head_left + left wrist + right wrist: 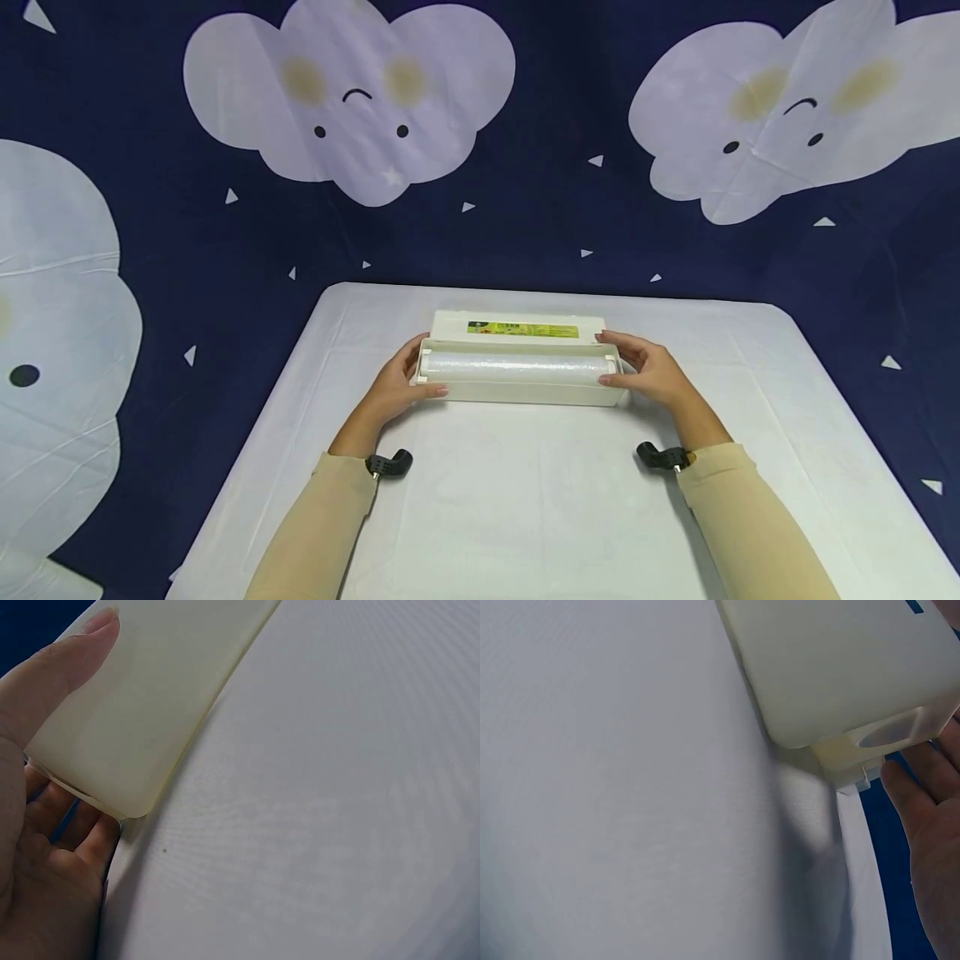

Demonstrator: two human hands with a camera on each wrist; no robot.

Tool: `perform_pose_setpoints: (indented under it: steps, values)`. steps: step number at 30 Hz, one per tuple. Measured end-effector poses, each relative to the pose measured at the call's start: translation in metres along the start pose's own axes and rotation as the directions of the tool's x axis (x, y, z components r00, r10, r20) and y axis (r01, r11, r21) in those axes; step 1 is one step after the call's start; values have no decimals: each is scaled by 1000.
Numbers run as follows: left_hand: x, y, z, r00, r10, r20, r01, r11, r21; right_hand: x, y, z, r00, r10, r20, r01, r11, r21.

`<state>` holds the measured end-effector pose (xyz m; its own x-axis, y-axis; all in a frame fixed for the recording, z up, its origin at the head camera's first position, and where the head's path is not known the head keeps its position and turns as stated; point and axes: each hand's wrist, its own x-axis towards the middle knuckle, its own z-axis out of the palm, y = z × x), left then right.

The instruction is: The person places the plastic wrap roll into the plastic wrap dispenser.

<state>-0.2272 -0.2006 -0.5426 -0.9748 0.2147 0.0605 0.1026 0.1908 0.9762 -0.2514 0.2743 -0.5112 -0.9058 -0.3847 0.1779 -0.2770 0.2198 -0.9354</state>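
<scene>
A long off-white cling film dispenser (pixel 517 394) lies on the table with its lid (pixel 450 323) tipped back, a green and yellow label (pixel 522 330) on it. Inside rests a shiny clear roll of cling film (pixel 517 365). My left hand (pixel 392 386) grips the dispenser's left end, thumb on the front wall and fingers behind the end. At the other end, my right hand (pixel 655 373) holds the right side, thumb at the front rim and fingers reaching toward the lid. In the left wrist view the dispenser's smooth wall (pixel 142 712) shows under the thumb.
A white cloth covers the table (pixel 540 500), its rounded far edge just behind the dispenser. Beyond hangs a dark blue backdrop (pixel 555 108) with cloud faces and small triangles. Each wrist wears a black camera mount (pixel 390 463).
</scene>
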Motion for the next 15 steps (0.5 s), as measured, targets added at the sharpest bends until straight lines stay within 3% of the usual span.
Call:
perform_pose_setpoints:
  steps: [9,15]
  values:
    - [0,-2,0,999,34,17,-33,998,-54,-5,1,-1,1000,-8,13,8,999,48]
    - [0,-2,-1,1000,23,12,-22,999,-42,-8,3,-2,1000,5,12,-6,998,55]
